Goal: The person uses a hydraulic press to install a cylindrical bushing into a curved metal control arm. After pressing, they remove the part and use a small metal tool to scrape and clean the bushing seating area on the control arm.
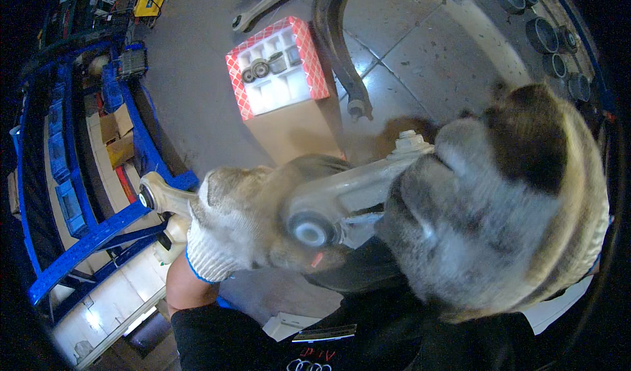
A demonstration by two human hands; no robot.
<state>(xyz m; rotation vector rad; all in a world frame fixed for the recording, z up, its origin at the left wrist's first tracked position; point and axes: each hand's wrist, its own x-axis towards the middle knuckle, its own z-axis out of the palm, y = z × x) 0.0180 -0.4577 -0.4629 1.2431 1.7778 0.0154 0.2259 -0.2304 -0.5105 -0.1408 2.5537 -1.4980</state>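
Note:
A grey metal suspension control arm [368, 181] lies across the middle of the view, held in front of my body. A round bushing [310, 230] sits in its near side, and a bolt with a nut [409, 142] stands up at its far edge. My left hand [246, 206], in a dirty knitted work glove, is wrapped around the arm's left part; one end with a small bushing [147, 196] sticks out past that hand. My right hand [486, 220], also gloved and very close, closes over the arm's right end, partly blurred, hiding that end.
Beyond my hands a red-and-white box [279, 68] with compartments holds several bushings on top of a brown carton [296, 131]. More control arms [338, 35] lie on the tiled floor. Metal rings [542, 35] stand at the right; a blue shelf frame [98, 252] is at the left.

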